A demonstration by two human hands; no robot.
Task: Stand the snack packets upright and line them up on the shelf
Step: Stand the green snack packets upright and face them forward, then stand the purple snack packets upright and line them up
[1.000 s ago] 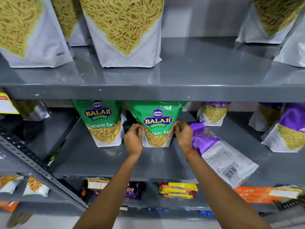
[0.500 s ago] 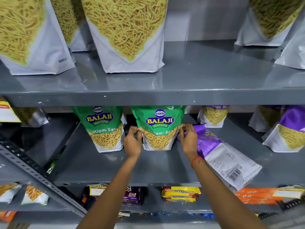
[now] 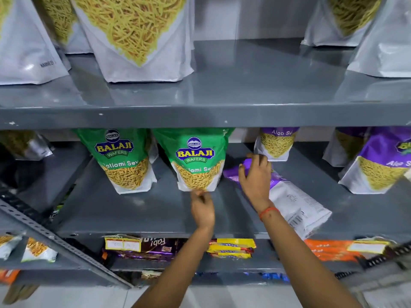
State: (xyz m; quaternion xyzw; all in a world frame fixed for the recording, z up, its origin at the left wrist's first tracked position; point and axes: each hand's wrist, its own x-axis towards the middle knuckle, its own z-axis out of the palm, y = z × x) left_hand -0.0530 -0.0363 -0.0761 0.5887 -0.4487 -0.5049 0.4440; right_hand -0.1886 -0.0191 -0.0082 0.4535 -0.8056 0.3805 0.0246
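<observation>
Two green Balaji sev packets stand upright on the grey middle shelf [image 3: 138, 210], one at the left [image 3: 124, 161] and one at the centre [image 3: 195, 161]. My left hand [image 3: 202, 207] is just below the centre packet, its curled fingers touching the packet's bottom edge. A purple Aloo Sev packet [image 3: 293, 201] lies flat on the shelf to the right, its back face up. My right hand [image 3: 255, 178] rests on that packet's purple top end with fingers spread. Other purple packets stand upright behind it [image 3: 275, 143] and at the far right [image 3: 382, 165].
The upper shelf [image 3: 200, 116] overhangs the packets' tops and carries large white sev bags [image 3: 138, 41]. Biscuit packs [image 3: 231, 248] lie on the lower shelf. A slotted metal post [image 3: 55, 238] slants across the lower left.
Both hands have left the sides of the centre green packet. My left hand dropped to its bottom edge and my right hand moved right onto the flat purple packet.
</observation>
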